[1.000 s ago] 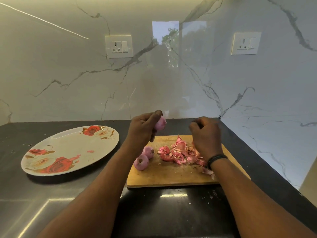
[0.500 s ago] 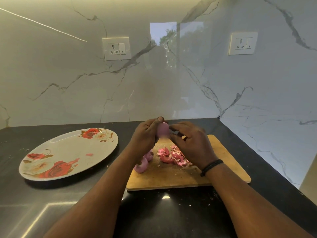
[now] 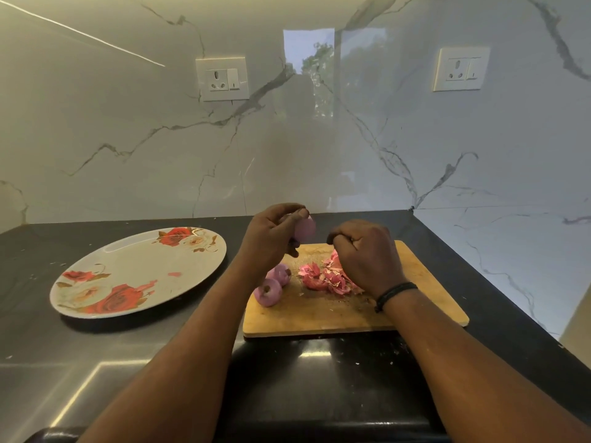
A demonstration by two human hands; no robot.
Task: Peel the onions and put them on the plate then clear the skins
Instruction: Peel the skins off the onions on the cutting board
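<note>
Above the far left corner of the rectangular wooden chopping board [image 3: 351,314], the left hand [image 3: 271,241] grips a small, round, pale purple onion [image 3: 304,229]. The right hand [image 3: 364,251] is curled, possibly pinching skin (hard to tell). A slippery bulb could drop, scattering the papery pink skin pile [image 3: 326,276].

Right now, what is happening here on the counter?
A person is peeling small onions over a wooden cutting board. The left hand holds up a peeled onion; the right hand is curled over the pile of skins, though what it holds is hidden. Two more onions lie on the board. The flowered plate has no onions yet.
</note>
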